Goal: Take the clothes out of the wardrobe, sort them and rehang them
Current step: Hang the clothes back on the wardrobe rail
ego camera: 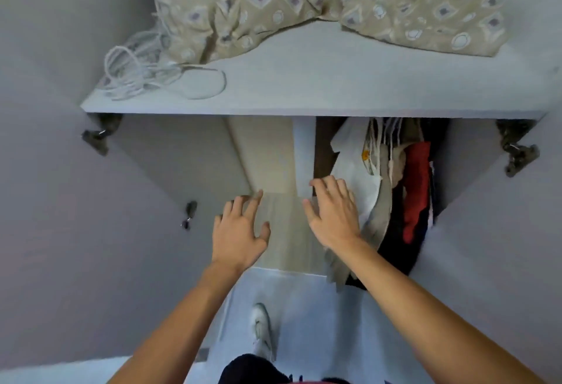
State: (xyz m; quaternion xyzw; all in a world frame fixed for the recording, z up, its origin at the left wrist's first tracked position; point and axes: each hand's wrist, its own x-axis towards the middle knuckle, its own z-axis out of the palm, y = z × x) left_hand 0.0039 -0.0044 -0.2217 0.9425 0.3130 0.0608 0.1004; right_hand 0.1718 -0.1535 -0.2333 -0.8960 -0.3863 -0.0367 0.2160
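Note:
The open wardrobe has a grey shelf (304, 91) across its top. Below it, on the right, hang several garments: a white one (355, 164), a beige one (380, 216), a red one (418, 183) and dark ones (398, 246). My right hand (333, 211) reaches in with fingers spread, beside the white garment; whether it touches it is unclear. My left hand (240, 228) is stretched out with fingers spread over the bare left part of the wardrobe, holding nothing.
A patterned beige cloth (319, 3) and a coil of white cord (137, 73) lie on the shelf. Both wardrobe doors stand open, with hinges at left (98, 137) and right (517, 152). My white shoe (261, 329) is on the floor below.

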